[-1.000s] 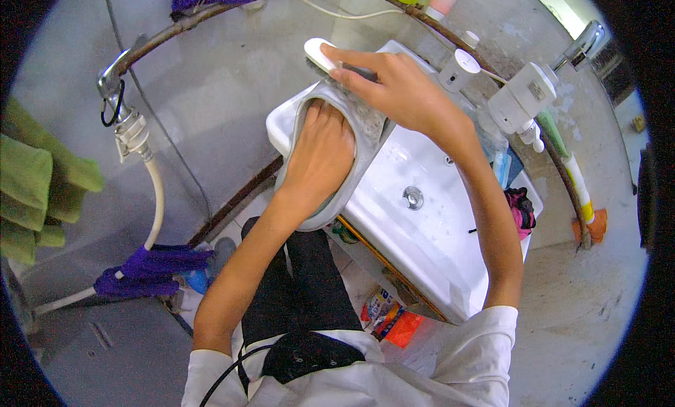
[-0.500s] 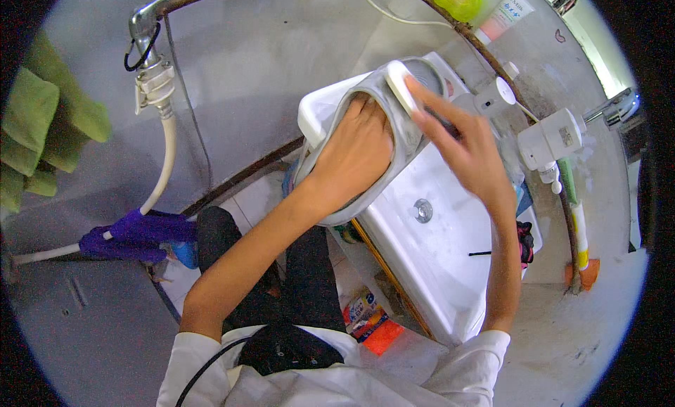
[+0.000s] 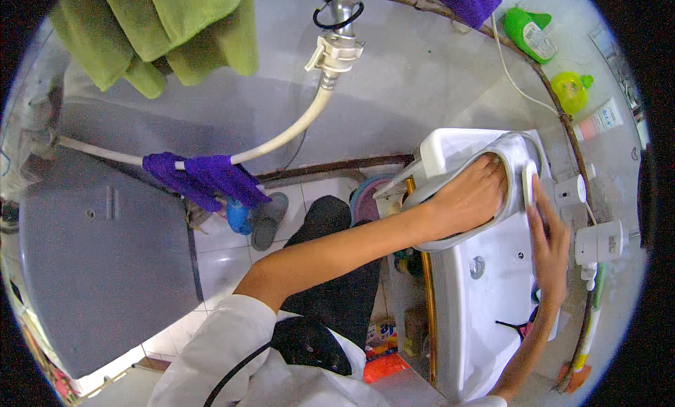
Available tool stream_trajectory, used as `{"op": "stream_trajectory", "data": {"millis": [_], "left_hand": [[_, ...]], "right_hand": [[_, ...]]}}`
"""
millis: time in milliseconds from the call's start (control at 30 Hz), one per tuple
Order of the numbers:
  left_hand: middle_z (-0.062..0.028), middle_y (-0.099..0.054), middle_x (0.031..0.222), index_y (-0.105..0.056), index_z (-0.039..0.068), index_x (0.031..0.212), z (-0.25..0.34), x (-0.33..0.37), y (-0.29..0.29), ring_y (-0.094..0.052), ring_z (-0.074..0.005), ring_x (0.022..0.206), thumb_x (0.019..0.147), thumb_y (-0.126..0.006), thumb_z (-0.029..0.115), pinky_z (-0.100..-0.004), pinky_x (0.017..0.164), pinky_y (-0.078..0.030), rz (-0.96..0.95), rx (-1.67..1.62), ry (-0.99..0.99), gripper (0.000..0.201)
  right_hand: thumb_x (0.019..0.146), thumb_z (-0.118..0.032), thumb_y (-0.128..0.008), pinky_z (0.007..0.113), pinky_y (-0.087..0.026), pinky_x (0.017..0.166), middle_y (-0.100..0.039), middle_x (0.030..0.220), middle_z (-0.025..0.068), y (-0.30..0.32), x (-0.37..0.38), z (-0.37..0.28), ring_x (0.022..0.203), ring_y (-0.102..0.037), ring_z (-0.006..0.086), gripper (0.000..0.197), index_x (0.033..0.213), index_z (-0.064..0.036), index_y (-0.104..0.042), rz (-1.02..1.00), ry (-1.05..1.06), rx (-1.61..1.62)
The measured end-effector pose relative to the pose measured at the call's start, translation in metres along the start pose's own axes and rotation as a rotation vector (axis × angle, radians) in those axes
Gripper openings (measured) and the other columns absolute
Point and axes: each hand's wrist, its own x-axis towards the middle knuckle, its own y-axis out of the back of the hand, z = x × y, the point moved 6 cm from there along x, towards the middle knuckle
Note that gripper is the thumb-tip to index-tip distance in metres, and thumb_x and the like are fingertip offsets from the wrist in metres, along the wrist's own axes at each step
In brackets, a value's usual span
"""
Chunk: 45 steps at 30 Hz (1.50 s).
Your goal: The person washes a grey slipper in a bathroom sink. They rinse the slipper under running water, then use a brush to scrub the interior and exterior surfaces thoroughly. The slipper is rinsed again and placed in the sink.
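My left hand point(image 3: 472, 196) reaches into the wide opening of a grey, pouch-like item point(image 3: 450, 244) with a thick rounded rim, and holds it from inside; its fingertips are partly hidden. The item's exact kind does not show. It is held over the far end of the white sink point(image 3: 485, 322). My right hand point(image 3: 552, 242) grips a white oblong brush point(image 3: 529, 185) against the outer right side of the grey item. The bristle side faces the item and is mostly out of sight.
Green towels point(image 3: 190, 34) hang at upper left. Purple cloths point(image 3: 207, 178) drape over a white hose point(image 3: 295, 140). Along the right wall pipe sit a green bottle point(image 3: 531, 37), a yellow bottle point(image 3: 571, 92), a tube point(image 3: 598, 122) and a white fixture point(image 3: 598, 242). Grey slippers point(image 3: 268, 220) lie on the floor.
The view has swung left, so the sink and hands now appear farther right and lower. The brush stands more upright against the grey item's side. Both hands keep their holds.
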Motion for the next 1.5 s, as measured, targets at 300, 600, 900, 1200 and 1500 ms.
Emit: {"op": "stream_trajectory", "data": {"millis": [300, 600, 900, 1200, 1500], "left_hand": [[-0.0199, -0.066, 0.100, -0.066, -0.005, 0.096, -0.004, 0.003, 0.006, -0.059, -0.0300, 0.104, 0.080, -0.053, 0.016, -0.0405, 0.095, -0.040, -0.054, 0.056, -0.003, 0.029], [-0.0224, -0.064, 0.109, -0.064, -0.008, 0.103, -0.010, -0.003, 0.006, -0.059, -0.0302, 0.107, 0.081, -0.052, 0.014, -0.0420, 0.102, -0.037, -0.098, 0.063, -0.024, 0.033], [-0.0235, -0.064, 0.108, -0.064, -0.009, 0.103, -0.001, 0.007, 0.003, -0.057, -0.0316, 0.110, 0.081, -0.052, 0.012, -0.0422, 0.102, -0.037, -0.118, 0.005, -0.037, 0.032], [-0.0205, -0.064, 0.108, -0.064, -0.007, 0.107, -0.006, 0.000, 0.005, -0.057, -0.0308, 0.110, 0.082, -0.053, 0.014, -0.0410, 0.102, -0.037, -0.189, 0.011, -0.001, 0.035], [-0.0233, -0.062, 0.107, -0.063, -0.008, 0.101, -0.006, 0.004, 0.000, -0.057, -0.0318, 0.107, 0.080, -0.053, 0.011, -0.0411, 0.102, -0.037, -0.108, 0.025, -0.038, 0.030]], "right_hand": [[0.098, -0.023, -0.053, 0.031, -0.038, 0.104, -0.057, 0.134, 0.0174, -0.004, 0.072, -0.012, 0.122, -0.054, 0.0202, 0.042, 0.136, -0.0038, -0.052, -0.019, -0.029, 0.049], [0.097, -0.023, -0.055, 0.035, -0.044, 0.096, -0.061, 0.124, 0.0207, -0.003, 0.019, 0.008, 0.115, -0.060, 0.0223, 0.040, 0.134, -0.0084, -0.055, 0.008, 0.027, -0.013], [0.096, -0.030, -0.054, 0.038, -0.049, 0.085, -0.064, 0.112, 0.0249, 0.004, 0.080, -0.002, 0.093, -0.067, 0.0369, 0.041, 0.131, -0.0089, -0.057, 0.066, 0.187, -0.117], [0.096, -0.027, -0.057, 0.036, -0.043, 0.098, -0.061, 0.127, 0.0182, 0.011, 0.019, 0.018, 0.113, -0.061, 0.0246, 0.041, 0.134, -0.0111, -0.057, 0.028, 0.097, -0.021], [0.096, -0.032, -0.055, 0.036, -0.047, 0.087, -0.066, 0.107, 0.0254, 0.001, 0.085, 0.010, 0.087, -0.065, 0.0252, 0.042, 0.132, -0.0093, -0.057, 0.053, 0.188, -0.073]]}}
